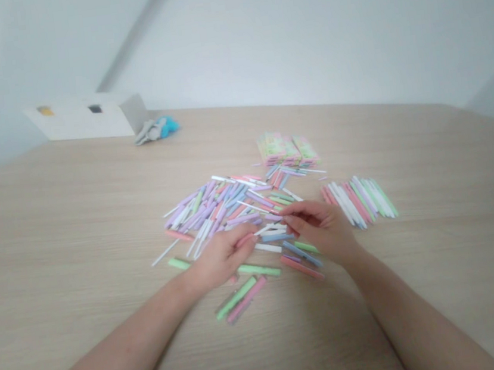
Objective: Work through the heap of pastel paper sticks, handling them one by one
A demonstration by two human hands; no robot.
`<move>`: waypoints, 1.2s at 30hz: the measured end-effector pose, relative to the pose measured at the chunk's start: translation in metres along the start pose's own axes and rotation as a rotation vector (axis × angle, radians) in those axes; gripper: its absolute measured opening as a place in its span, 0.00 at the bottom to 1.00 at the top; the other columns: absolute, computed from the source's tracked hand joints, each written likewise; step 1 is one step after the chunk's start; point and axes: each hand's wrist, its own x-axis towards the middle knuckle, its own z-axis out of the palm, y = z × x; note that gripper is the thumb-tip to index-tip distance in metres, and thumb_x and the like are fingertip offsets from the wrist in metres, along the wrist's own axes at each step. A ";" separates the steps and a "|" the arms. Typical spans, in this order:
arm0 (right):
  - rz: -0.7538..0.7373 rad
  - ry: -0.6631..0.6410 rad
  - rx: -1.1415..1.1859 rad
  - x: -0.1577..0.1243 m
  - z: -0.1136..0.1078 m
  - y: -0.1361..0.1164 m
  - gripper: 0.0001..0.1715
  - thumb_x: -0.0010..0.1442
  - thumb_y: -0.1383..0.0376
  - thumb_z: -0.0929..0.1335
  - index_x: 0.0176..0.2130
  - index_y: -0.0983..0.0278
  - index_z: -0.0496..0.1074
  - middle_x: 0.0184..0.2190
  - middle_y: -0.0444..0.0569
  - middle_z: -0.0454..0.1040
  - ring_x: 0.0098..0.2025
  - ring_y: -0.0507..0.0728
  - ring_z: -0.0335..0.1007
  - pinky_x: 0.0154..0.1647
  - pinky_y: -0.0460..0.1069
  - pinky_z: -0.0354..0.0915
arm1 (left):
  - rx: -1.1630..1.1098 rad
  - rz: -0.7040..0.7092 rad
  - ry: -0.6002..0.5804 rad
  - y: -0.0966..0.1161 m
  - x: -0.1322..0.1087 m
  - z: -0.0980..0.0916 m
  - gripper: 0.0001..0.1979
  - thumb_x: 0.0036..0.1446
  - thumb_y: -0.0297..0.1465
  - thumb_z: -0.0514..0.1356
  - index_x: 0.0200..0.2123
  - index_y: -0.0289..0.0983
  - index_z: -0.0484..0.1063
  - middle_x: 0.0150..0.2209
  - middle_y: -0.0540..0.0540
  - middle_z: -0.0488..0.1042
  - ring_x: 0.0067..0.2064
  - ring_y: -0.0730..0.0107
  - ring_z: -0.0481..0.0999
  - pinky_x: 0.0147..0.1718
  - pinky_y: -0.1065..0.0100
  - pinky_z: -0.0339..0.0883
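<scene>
A loose heap of thin pastel paper sticks [218,208] in lilac, white, pink, green and blue lies on the light wood table [78,242]. My left hand [222,257] rests at the heap's near edge, its fingertips on a pink stick [245,240]. My right hand [320,230] curls beside it, fingers pinched together above the sticks; what they hold is hard to make out. Green and pink sticks [242,299] lie loose just below my hands. A fanned row of sticks [359,201] lies to the right.
Stacked pastel printed packets [285,149] stand behind the heap. At the far edge of the table are a white box [85,118] and a crumpled grey and blue cloth item [157,129]. Bare wood stretches to the left and right.
</scene>
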 end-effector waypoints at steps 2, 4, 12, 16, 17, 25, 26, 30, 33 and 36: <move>-0.005 -0.012 -0.013 0.000 -0.001 0.001 0.09 0.53 0.65 0.69 0.35 0.65 0.76 0.23 0.44 0.74 0.23 0.49 0.70 0.24 0.44 0.67 | -0.002 0.005 0.000 0.001 0.000 0.000 0.14 0.64 0.38 0.48 0.38 0.37 0.68 0.24 0.54 0.59 0.19 0.80 0.63 0.16 0.78 0.56; -0.006 -0.019 -0.019 0.000 -0.002 0.002 0.09 0.53 0.65 0.69 0.36 0.65 0.76 0.24 0.44 0.75 0.24 0.50 0.70 0.24 0.44 0.68 | -0.006 0.010 -0.002 0.001 0.000 0.000 0.14 0.64 0.38 0.48 0.38 0.37 0.68 0.24 0.54 0.60 0.19 0.81 0.63 0.15 0.78 0.55; 0.002 -0.022 -0.036 0.000 -0.006 0.005 0.08 0.52 0.64 0.70 0.35 0.64 0.76 0.26 0.46 0.76 0.25 0.50 0.71 0.25 0.44 0.68 | 0.009 0.005 -0.001 -0.001 0.000 0.000 0.14 0.64 0.39 0.47 0.38 0.37 0.68 0.23 0.54 0.59 0.18 0.80 0.64 0.15 0.78 0.54; -0.033 -0.059 -0.117 -0.001 -0.005 0.006 0.08 0.53 0.65 0.69 0.36 0.64 0.76 0.28 0.46 0.76 0.26 0.51 0.71 0.25 0.44 0.66 | 0.012 0.002 -0.016 0.000 0.000 0.000 0.14 0.64 0.39 0.47 0.39 0.38 0.68 0.24 0.54 0.60 0.19 0.79 0.64 0.16 0.77 0.56; -0.034 -0.072 -0.132 -0.001 -0.004 0.005 0.08 0.54 0.66 0.69 0.36 0.64 0.76 0.28 0.46 0.76 0.27 0.51 0.71 0.25 0.44 0.66 | 0.022 0.009 -0.013 0.001 0.000 0.000 0.14 0.64 0.39 0.47 0.39 0.38 0.68 0.24 0.54 0.61 0.19 0.78 0.64 0.17 0.76 0.57; 0.001 -0.208 -0.160 -0.001 -0.001 0.008 0.10 0.55 0.67 0.66 0.38 0.64 0.75 0.27 0.45 0.77 0.29 0.52 0.73 0.31 0.46 0.68 | 0.152 0.099 -0.043 0.002 0.001 0.001 0.15 0.65 0.38 0.45 0.43 0.39 0.69 0.31 0.48 0.71 0.33 0.68 0.73 0.31 0.70 0.66; 0.007 -0.213 -0.149 -0.001 -0.001 0.008 0.10 0.56 0.67 0.66 0.38 0.64 0.75 0.27 0.45 0.77 0.29 0.52 0.74 0.31 0.46 0.68 | 0.169 0.111 -0.050 0.001 0.002 0.001 0.15 0.65 0.37 0.45 0.44 0.40 0.68 0.33 0.47 0.72 0.35 0.67 0.73 0.33 0.70 0.66; 0.028 -0.239 -0.148 0.000 -0.002 0.006 0.11 0.58 0.66 0.64 0.39 0.64 0.73 0.28 0.46 0.77 0.29 0.52 0.73 0.30 0.46 0.68 | 0.233 0.123 -0.072 -0.005 0.002 0.004 0.14 0.65 0.35 0.46 0.47 0.40 0.67 0.40 0.45 0.74 0.41 0.65 0.74 0.39 0.67 0.66; 0.022 -0.258 -0.181 -0.001 -0.001 0.005 0.10 0.58 0.67 0.62 0.38 0.65 0.72 0.28 0.46 0.76 0.29 0.51 0.72 0.30 0.45 0.66 | 0.253 0.104 -0.065 -0.007 0.001 0.005 0.15 0.65 0.36 0.46 0.49 0.40 0.66 0.41 0.44 0.75 0.42 0.63 0.74 0.41 0.66 0.66; 0.023 -0.269 -0.211 -0.002 0.001 0.006 0.10 0.58 0.68 0.62 0.37 0.65 0.72 0.26 0.45 0.76 0.29 0.51 0.72 0.30 0.45 0.65 | 0.251 0.093 -0.053 -0.006 0.001 0.005 0.15 0.64 0.37 0.47 0.50 0.41 0.66 0.41 0.44 0.76 0.43 0.62 0.75 0.42 0.66 0.66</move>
